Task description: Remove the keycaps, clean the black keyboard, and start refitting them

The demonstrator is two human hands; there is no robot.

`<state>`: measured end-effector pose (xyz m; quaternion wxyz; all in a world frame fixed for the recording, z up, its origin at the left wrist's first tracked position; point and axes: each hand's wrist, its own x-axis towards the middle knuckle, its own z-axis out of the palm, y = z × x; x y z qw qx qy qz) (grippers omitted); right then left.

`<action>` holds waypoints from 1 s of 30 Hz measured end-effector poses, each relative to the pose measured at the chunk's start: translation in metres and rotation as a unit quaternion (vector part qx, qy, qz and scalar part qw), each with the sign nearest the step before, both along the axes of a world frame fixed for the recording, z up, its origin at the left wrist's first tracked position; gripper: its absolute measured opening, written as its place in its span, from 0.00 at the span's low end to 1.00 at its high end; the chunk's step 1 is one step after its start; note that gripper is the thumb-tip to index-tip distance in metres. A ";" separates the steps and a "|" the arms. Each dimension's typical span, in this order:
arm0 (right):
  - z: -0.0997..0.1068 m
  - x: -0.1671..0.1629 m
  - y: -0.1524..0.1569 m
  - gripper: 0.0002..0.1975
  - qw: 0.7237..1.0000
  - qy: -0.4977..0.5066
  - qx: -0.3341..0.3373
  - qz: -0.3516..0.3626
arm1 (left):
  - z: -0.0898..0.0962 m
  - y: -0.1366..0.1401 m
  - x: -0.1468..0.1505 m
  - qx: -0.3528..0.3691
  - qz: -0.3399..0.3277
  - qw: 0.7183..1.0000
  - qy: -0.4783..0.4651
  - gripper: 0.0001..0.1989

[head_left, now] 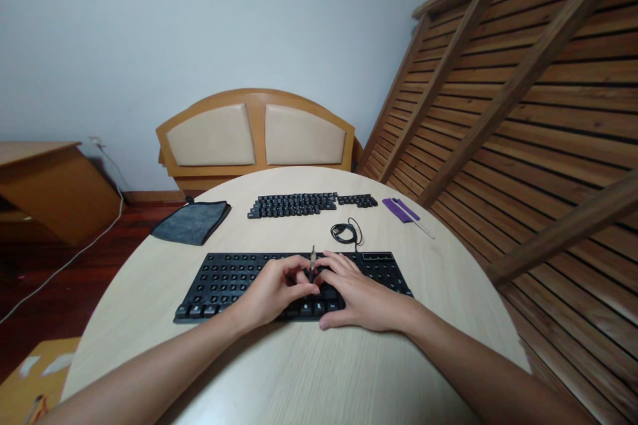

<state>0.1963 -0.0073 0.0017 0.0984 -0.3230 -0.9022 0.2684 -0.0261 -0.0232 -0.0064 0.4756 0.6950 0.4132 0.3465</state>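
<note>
Slim tool pinched in left hand; right hand on keyboard, grip unclear; keycaps in its front row

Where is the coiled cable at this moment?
In the head view, the coiled cable lies on the table just right of centre, between the keyboard's far edge and the rows of keycaps.

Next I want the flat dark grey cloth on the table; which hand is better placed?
Left, probably: the left hand is nearer the cloth; the right hand lies farther off. The left seems to pinch a slim dark-handled tool, though.
</note>
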 end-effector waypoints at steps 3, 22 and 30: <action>0.001 0.000 0.000 0.29 1.000 0.003 -0.003 -0.003 | -0.002 0.001 0.000 -0.025 -0.012 0.999 -0.024 0.13; 0.002 -0.005 -0.001 0.12 0.997 0.056 -0.011 -0.046 | -0.001 0.002 -0.008 -0.060 -0.040 0.997 -0.029 0.12; -0.001 -0.010 -0.002 0.07 0.996 0.070 -0.001 -0.056 | -0.003 0.000 -0.009 -0.022 -0.051 0.998 -0.041 0.10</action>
